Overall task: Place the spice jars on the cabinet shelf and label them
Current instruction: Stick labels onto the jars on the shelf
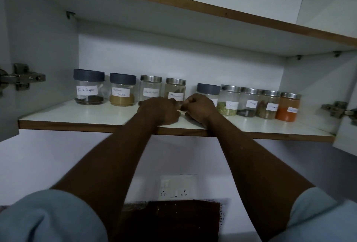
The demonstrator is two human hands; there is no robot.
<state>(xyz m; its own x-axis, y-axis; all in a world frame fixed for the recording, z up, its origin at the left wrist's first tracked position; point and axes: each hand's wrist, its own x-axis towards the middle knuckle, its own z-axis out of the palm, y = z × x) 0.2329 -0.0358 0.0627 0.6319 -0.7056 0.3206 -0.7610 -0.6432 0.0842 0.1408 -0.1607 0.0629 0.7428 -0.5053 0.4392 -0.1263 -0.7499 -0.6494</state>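
Here, contents of the lower cabinet shelf (pixel 77 115), listed from the middle outward:

- Fourth jar (pixel 175 91): steel lid, brownish contents, white label too blurred to read. It stands near the middle of the shelf, towards the back.
- Left hand (pixel 160 110): knuckles up, resting on the shelf just in front of the third and fourth jars. The fingertips are tucked out of sight at the fourth jar's base, so I cannot tell whether it grips anything.
- Right hand (pixel 201 106): fingers curled in, thumb against forefinger, just right of the fourth jar. Whether it pinches anything cannot be told.
- Both forearms cross the shelf's front edge, bare below light blue sleeves (pixel 48 216).
- Third jar (pixel 150 89): steel lid, labelled "Black Pepper", lower part hidden by the left hand.
- Fifth jar (pixel 208 91): grey lid, body mostly hidden behind the right hand.
- Garam Masala jar (pixel 122 90): grey lid, ochre powder filling the bottom.
- Sixth jar (pixel 229 100): steel lid, greenish seeds.
- Black Pepper jar (pixel 88 87): grey lid, dark layer at the bottom, nearest the left end.
- Seventh jar (pixel 249 102): steel lid, a little dark matter.
- Eighth jar (pixel 268 104): steel lid, brownish pieces.
- Ninth jar (pixel 288 107): steel lid, orange-red powder, nearest the right end.
- Hinges (pixel 23 77) at both side walls.
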